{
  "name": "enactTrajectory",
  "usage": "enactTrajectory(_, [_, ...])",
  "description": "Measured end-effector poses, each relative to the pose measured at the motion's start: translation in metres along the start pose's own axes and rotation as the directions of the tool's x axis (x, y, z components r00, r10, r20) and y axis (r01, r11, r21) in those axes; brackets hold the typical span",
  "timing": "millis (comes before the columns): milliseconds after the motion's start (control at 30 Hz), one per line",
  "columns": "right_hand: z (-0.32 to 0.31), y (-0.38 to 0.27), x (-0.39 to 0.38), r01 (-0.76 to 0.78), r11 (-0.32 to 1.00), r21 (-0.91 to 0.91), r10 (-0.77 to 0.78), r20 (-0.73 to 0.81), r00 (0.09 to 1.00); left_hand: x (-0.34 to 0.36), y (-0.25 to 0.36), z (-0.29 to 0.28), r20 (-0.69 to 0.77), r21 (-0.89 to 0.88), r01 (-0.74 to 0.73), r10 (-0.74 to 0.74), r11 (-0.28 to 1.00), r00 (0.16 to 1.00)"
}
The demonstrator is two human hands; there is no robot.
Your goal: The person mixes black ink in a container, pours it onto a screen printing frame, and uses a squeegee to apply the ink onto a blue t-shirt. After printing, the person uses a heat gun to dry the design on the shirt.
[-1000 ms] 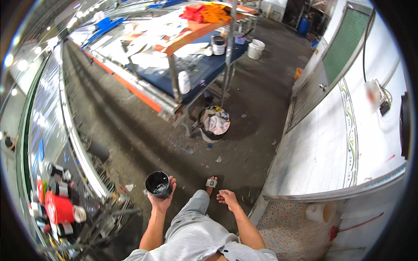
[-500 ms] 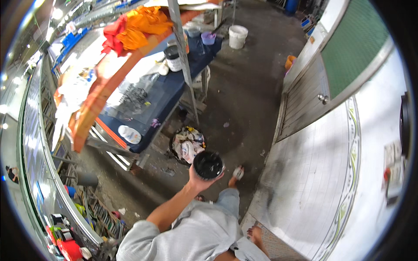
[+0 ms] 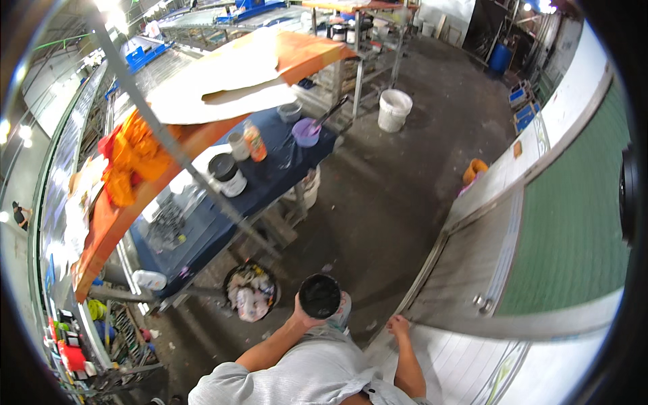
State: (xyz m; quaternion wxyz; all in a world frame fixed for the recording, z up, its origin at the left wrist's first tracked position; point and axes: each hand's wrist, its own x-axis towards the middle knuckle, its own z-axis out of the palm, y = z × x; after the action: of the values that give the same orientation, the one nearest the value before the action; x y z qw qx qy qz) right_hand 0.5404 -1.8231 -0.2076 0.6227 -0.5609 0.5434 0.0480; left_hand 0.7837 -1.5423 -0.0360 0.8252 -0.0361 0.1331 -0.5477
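My left hand (image 3: 305,316) grips a round black-topped tub (image 3: 320,295) from its left and near side, in front of my body. Whether its black top is a lid or dark contents, I cannot tell. My right hand (image 3: 399,325) hangs low on the right, beside the white tiled wall, with fingers curled and nothing visible in them. Beyond the tub and to its left, a round dark bin (image 3: 275,287) full of crumpled waste stands on the floor.
At left is a dark-covered table (image 3: 273,177) holding a white jar with a black lid (image 3: 227,175), an orange bottle (image 3: 254,141) and a purple bowl (image 3: 306,133). A slanting metal post (image 3: 169,143) crosses before it. Farther off stands a white bucket (image 3: 394,111). A green-panelled door (image 3: 563,216) lines the right.
The bin and table have shifted left in view, and more of the far floor shows. My right hand has come into view. The tub stays in my left hand.
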Motion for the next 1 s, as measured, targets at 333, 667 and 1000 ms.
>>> enactTrajectory(333, [-0.115,-0.185,0.219,0.110,0.973,0.203,-0.103,-0.045,0.994,0.375,0.053,0.052,0.346,-0.010,0.235,-0.217,0.972,0.913])
enactTrajectory(667, [-0.157,-0.309,0.386,-0.018,0.888,-0.460,0.037,0.033,0.999,0.705,0.065,0.223,0.458,0.147,0.379,-0.403,0.914,0.793])
enactTrajectory(1000, [-0.286,-0.575,0.680,0.080,0.825,-0.559,-0.009,0.128,0.992,0.901,0.140,0.213,-0.096,0.194,-0.205,0.226,0.959,0.969])
